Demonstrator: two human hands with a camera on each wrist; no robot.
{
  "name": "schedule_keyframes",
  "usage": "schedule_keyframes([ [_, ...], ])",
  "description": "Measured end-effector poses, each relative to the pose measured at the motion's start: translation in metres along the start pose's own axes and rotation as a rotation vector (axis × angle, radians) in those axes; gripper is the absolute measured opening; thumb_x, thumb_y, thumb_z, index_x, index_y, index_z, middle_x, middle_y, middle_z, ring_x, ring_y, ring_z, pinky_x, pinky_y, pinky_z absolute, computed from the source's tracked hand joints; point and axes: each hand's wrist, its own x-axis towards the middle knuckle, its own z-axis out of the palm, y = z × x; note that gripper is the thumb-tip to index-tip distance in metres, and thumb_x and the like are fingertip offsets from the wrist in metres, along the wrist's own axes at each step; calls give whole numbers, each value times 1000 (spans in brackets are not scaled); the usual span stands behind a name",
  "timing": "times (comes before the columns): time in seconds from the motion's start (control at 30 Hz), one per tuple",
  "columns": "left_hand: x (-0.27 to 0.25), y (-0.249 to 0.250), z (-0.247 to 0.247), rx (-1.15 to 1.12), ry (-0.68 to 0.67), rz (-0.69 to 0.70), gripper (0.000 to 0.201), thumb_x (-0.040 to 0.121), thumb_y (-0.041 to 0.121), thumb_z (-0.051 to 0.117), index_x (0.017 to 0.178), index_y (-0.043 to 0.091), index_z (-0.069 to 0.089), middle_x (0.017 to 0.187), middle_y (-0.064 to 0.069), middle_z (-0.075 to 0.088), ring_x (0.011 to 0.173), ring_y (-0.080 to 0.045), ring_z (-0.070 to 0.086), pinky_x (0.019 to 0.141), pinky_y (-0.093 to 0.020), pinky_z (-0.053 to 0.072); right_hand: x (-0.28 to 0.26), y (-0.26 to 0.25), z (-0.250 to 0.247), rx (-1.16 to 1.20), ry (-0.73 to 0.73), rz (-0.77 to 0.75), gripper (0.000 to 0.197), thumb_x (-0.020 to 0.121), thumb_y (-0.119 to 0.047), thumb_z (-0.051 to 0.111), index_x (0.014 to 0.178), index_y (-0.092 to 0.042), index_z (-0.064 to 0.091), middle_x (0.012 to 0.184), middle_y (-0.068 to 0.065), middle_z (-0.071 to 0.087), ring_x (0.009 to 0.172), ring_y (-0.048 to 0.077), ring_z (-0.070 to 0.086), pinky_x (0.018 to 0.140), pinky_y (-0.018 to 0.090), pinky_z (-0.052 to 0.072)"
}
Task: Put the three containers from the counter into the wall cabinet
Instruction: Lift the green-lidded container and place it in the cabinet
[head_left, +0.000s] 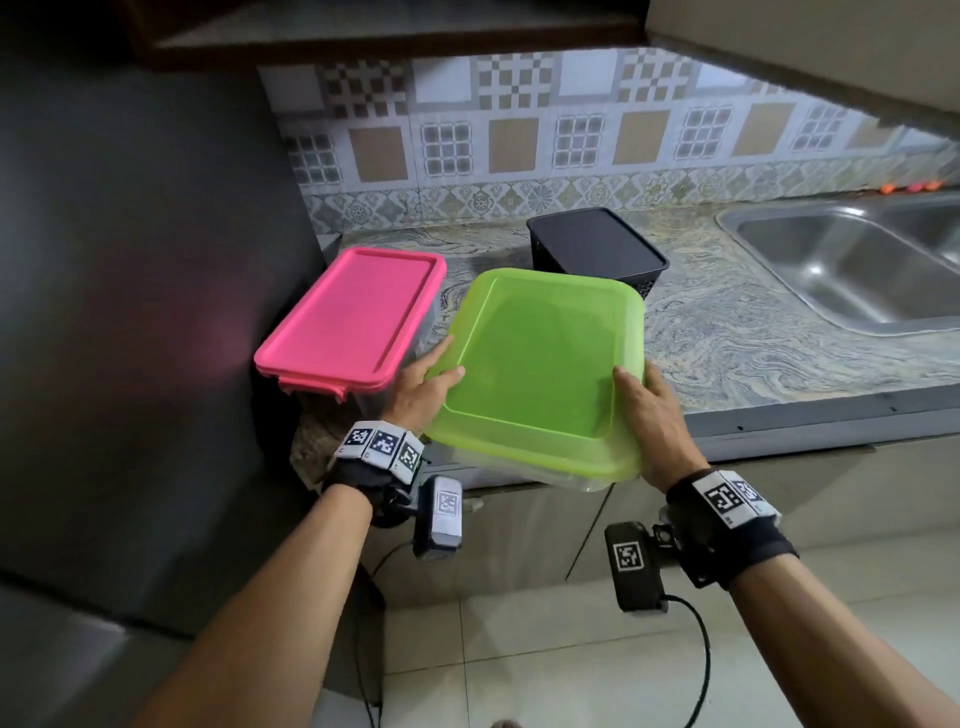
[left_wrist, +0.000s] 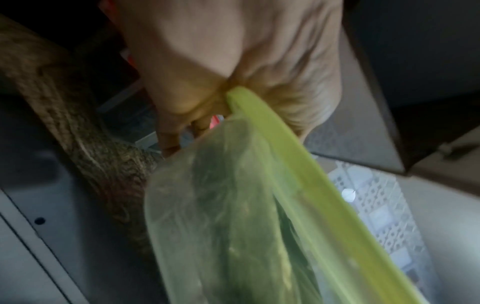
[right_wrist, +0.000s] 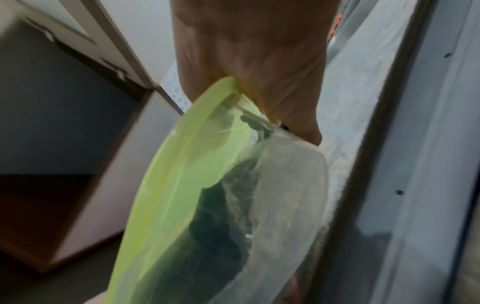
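A clear container with a green lid is held above the counter's front edge, tilted a little toward me. My left hand grips its left side with the thumb on the lid. My right hand grips its right side the same way. In the left wrist view the left hand pinches the green lid's rim; in the right wrist view the right hand clamps the lid's edge. A pink-lidded container sits at the counter's left end. A black container stands behind the green one.
The marbled counter runs right to a steel sink. A dark tall surface closes off the left side. The wall cabinet's underside hangs above the patterned tile backsplash. Cables dangle below my wrists over the floor tiles.
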Motion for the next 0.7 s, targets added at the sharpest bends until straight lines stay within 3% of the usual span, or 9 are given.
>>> schedule_keyframes([
  [0.1, -39, 26, -15, -73, 56, 76, 54, 88, 24, 57, 139, 32, 42, 158, 1, 26, 146, -20, 22, 121, -38, 12, -24, -35, 1, 33, -18, -49, 27, 103, -19, 45, 129, -19, 51, 107, 3, 66, 87, 17, 66, 62, 28, 61],
  [0.2, -78, 55, -29, -186, 118, 135, 51, 89, 13, 57, 138, 24, 46, 151, 0, 40, 135, -14, 38, 114, -27, 25, -47, -71, 6, 27, -44, -100, 29, 101, -19, 48, 129, -17, 56, 106, 6, 69, 86, 22, 66, 63, 31, 59],
  [0.27, -104, 77, -39, -327, 172, 151, 51, 85, 8, 60, 134, 20, 53, 140, -3, 55, 115, -14, 54, 111, -35, 38, -64, -100, 12, 33, -57, -118, 32, 99, -18, 50, 130, -16, 55, 108, 7, 70, 85, 22, 69, 66, 35, 60],
  [0.33, -123, 98, -52, -410, 228, 183, 49, 80, 9, 62, 127, 24, 59, 127, 2, 63, 106, -17, 61, 107, -45, 45, -79, -131, 18, 17, -74, -149, 29, 97, -14, 47, 125, -13, 56, 105, 8, 68, 74, 16, 71, 58, 30, 59],
  [0.37, -132, 109, -60, -425, 245, 207, 49, 78, 11, 62, 125, 25, 61, 127, 1, 64, 107, -17, 62, 105, -44, 47, -88, -147, 21, 0, -84, -171, 27, 96, -11, 45, 121, -11, 55, 102, 9, 66, 69, 15, 69, 53, 25, 55],
  [0.43, -147, 132, -75, -438, 277, 255, 48, 76, 14, 64, 123, 28, 62, 127, 2, 64, 103, -13, 66, 95, -32, 54, -104, -175, 26, -6, -116, -220, 33, 93, -8, 45, 126, -7, 51, 102, 8, 64, 75, 19, 65, 55, 26, 51],
  [0.5, -156, 157, -91, -411, 314, 306, 48, 81, 10, 62, 126, 24, 61, 125, 2, 64, 94, -8, 66, 84, -20, 56, -116, -200, 31, 7, -143, -258, 33, 93, -6, 45, 126, -8, 50, 99, 5, 65, 80, 22, 63, 60, 30, 48],
  [0.6, -166, 195, -110, -376, 370, 368, 46, 82, 8, 61, 127, 19, 60, 123, -5, 66, 105, -17, 65, 97, -31, 51, -120, -234, 42, 41, -179, -286, 29, 94, -7, 47, 121, -7, 56, 101, 10, 68, 83, 26, 65, 66, 34, 54],
  [0.7, -157, 223, -129, -293, 408, 405, 45, 84, 7, 60, 129, 14, 59, 125, -3, 62, 105, -11, 57, 84, -14, 46, -111, -263, 60, 84, -212, -266, 19, 97, -9, 48, 110, -7, 62, 94, 9, 72, 76, 23, 68, 58, 32, 60],
])
